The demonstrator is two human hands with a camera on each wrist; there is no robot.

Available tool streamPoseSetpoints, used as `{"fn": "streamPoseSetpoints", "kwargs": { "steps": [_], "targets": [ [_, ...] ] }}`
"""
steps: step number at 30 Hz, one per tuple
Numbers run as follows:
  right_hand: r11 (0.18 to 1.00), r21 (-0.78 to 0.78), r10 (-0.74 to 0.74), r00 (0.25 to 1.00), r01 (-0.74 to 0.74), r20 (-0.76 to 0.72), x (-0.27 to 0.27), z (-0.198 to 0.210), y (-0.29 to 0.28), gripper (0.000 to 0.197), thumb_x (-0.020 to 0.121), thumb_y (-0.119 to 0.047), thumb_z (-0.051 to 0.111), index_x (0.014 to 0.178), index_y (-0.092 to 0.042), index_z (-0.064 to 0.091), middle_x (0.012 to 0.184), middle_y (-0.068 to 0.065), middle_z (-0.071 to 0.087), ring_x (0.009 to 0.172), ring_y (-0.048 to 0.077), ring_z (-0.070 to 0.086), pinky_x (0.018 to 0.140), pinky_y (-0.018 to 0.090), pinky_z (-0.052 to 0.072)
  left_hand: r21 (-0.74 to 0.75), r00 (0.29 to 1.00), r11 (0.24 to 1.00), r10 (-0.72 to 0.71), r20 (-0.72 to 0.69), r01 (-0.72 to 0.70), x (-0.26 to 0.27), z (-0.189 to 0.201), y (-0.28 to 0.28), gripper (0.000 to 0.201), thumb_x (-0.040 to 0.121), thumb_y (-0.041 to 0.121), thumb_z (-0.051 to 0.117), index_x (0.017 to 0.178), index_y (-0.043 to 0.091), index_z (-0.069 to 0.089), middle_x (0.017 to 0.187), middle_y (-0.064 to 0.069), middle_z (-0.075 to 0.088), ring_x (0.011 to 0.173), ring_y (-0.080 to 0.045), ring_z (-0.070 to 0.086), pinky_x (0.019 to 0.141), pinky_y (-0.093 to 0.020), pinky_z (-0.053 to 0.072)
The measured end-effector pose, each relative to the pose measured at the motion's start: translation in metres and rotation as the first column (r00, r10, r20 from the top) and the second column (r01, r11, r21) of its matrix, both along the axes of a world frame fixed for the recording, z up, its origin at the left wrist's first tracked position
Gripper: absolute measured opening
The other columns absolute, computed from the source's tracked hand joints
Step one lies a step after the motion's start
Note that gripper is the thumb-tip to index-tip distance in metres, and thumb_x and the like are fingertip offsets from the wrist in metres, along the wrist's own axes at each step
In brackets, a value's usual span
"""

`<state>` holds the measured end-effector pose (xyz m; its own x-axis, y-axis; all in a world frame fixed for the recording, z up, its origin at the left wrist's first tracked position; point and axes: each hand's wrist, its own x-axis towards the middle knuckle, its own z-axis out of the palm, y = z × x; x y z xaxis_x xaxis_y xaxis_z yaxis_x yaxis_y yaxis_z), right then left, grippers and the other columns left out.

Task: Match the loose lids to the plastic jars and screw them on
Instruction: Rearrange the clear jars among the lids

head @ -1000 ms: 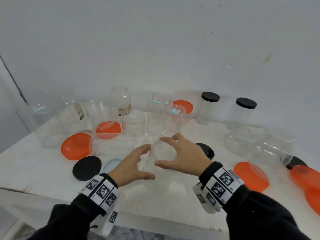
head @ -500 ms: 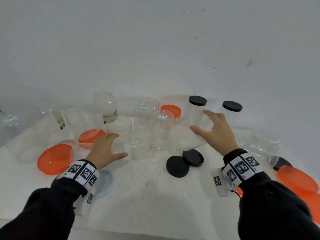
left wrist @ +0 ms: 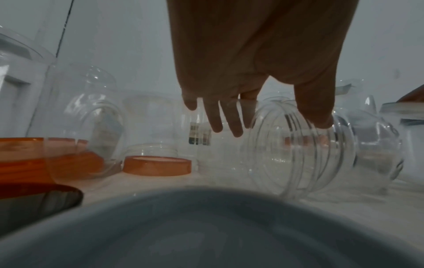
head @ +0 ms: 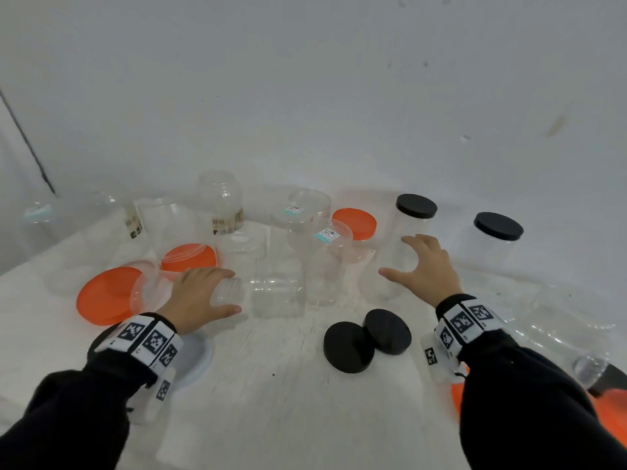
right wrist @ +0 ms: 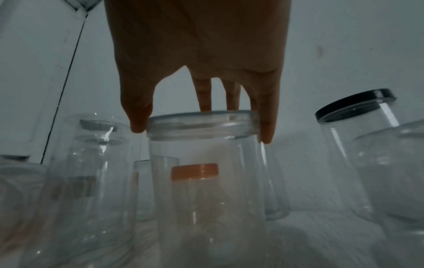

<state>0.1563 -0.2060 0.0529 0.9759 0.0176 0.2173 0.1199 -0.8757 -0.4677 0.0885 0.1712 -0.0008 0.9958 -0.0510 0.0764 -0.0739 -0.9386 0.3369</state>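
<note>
A clear lidless jar (head: 271,296) (left wrist: 316,154) lies on its side at centre left. My left hand (head: 200,293) (left wrist: 270,116) holds its threaded neck, fingers above and thumb below. My right hand (head: 420,266) (right wrist: 201,130) spans the clear lid (right wrist: 201,125) of an upright clear jar (right wrist: 211,190); thumb and little finger touch opposite sides of the rim. Two loose black lids (head: 349,347) (head: 386,330) lie overlapping in front of it. Loose orange lids (head: 108,300) (head: 188,257) lie at the left.
Several clear jars crowd the back of the white table (head: 271,401), two with black lids (head: 415,206) (head: 498,227), one with an orange lid (head: 354,223). A pale blue lid (head: 200,357) lies under my left wrist. More jars (head: 559,320) and orange lids (head: 610,412) lie at right.
Both hands left the front-centre jar and spread apart. My left hand then slid right onto the lying jar's neck; my right hand came down onto the clear-lidded jar.
</note>
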Motion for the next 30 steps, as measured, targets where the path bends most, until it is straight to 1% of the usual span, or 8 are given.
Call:
{"fn": "streamPoseSetpoints", "kwargs": {
  "steps": [2,3,6,9,12,14,27,30],
  "targets": [
    [0.999,-0.041,0.032,0.999,-0.032,-0.007,0.008,-0.003,0.002,0.075,0.072,-0.052,0.072,0.136,-0.025,0.042,0.148,-0.001,0.028,0.131,0.024,0.03,0.098,0.045,0.038,-0.003,1.0,1.0,-0.002,-0.009,0.002,0.001,-0.001,0.002,0.104,0.05,0.082,0.033,0.134,0.023,0.044,0.141,0.0,0.041,0.133,-0.022,0.03,0.112,-0.041,0.014],
    [0.997,-0.055,0.046,0.999,-0.046,-0.002,0.011,-0.004,0.003,0.074,0.073,-0.052,0.071,0.135,-0.025,0.043,0.148,0.0,0.028,0.132,0.024,0.028,0.099,0.045,0.038,-0.008,1.0,1.0,-0.002,-0.008,0.002,0.002,-0.002,0.003,0.105,0.049,0.083,0.031,0.134,0.023,0.044,0.141,-0.001,0.042,0.133,-0.022,0.03,0.112,-0.041,0.015],
    [0.99,-0.088,0.112,0.992,-0.106,0.064,0.02,-0.008,0.004,0.06,0.078,-0.046,0.07,0.128,-0.019,0.053,0.147,0.004,0.033,0.136,0.023,0.025,0.104,0.042,0.032,-0.016,1.0,1.0,0.0,-0.006,0.0,0.003,-0.005,0.006,0.103,0.049,0.082,0.034,0.133,0.022,0.045,0.139,-0.001,0.044,0.132,-0.022,0.033,0.112,-0.043,0.018],
    [0.975,-0.122,0.193,0.979,-0.184,0.07,0.027,-0.012,0.003,0.05,0.08,-0.038,0.07,0.124,-0.017,0.057,0.141,0.004,0.043,0.133,0.021,0.03,0.104,0.036,0.032,-0.015,1.0,1.0,-0.008,-0.016,0.008,0.002,-0.005,0.005,0.102,0.05,0.082,0.034,0.133,0.023,0.044,0.139,0.0,0.043,0.132,-0.02,0.033,0.112,-0.043,0.018],
    [0.968,-0.124,0.228,0.972,-0.22,0.052,0.033,-0.015,0.001,0.052,0.079,-0.028,0.072,0.126,-0.015,0.055,0.138,0.005,0.045,0.131,0.022,0.032,0.103,0.034,0.032,-0.029,1.0,1.0,-0.009,-0.013,0.009,0.001,-0.004,0.004,0.101,0.051,0.081,0.035,0.133,0.024,0.044,0.14,0.002,0.042,0.132,-0.019,0.032,0.112,-0.04,0.018],
    [0.968,-0.111,0.231,0.971,-0.224,0.059,0.035,-0.017,0.0,0.052,0.079,-0.027,0.073,0.126,-0.014,0.054,0.138,0.005,0.045,0.131,0.023,0.033,0.102,0.035,0.032,-0.033,1.0,0.999,-0.008,-0.007,0.008,0.001,-0.004,0.004,0.101,0.051,0.081,0.035,0.133,0.024,0.045,0.14,0.001,0.043,0.132,-0.019,0.032,0.111,-0.039,0.018],
    [0.967,-0.125,0.232,0.969,-0.221,0.081,0.052,-0.018,0.001,0.051,0.082,-0.027,0.07,0.127,-0.015,0.052,0.137,0.004,0.046,0.129,0.023,0.034,0.099,0.034,0.034,-0.062,1.0,0.998,0.002,-0.011,-0.002,0.001,-0.004,0.006,0.101,0.051,0.081,0.039,0.133,0.024,0.045,0.139,0.002,0.044,0.131,-0.018,0.033,0.112,-0.04,0.018],
    [0.965,-0.131,0.235,0.97,-0.226,0.065,0.055,-0.016,0.0,0.05,0.082,-0.028,0.069,0.127,-0.015,0.052,0.137,0.003,0.045,0.129,0.023,0.034,0.099,0.034,0.035,-0.077,1.0,0.997,0.011,0.016,-0.01,-0.001,-0.003,0.004,0.103,0.051,0.081,0.04,0.135,0.023,0.043,0.141,0.001,0.042,0.133,-0.018,0.031,0.114,-0.043,0.016]
  ]
}}
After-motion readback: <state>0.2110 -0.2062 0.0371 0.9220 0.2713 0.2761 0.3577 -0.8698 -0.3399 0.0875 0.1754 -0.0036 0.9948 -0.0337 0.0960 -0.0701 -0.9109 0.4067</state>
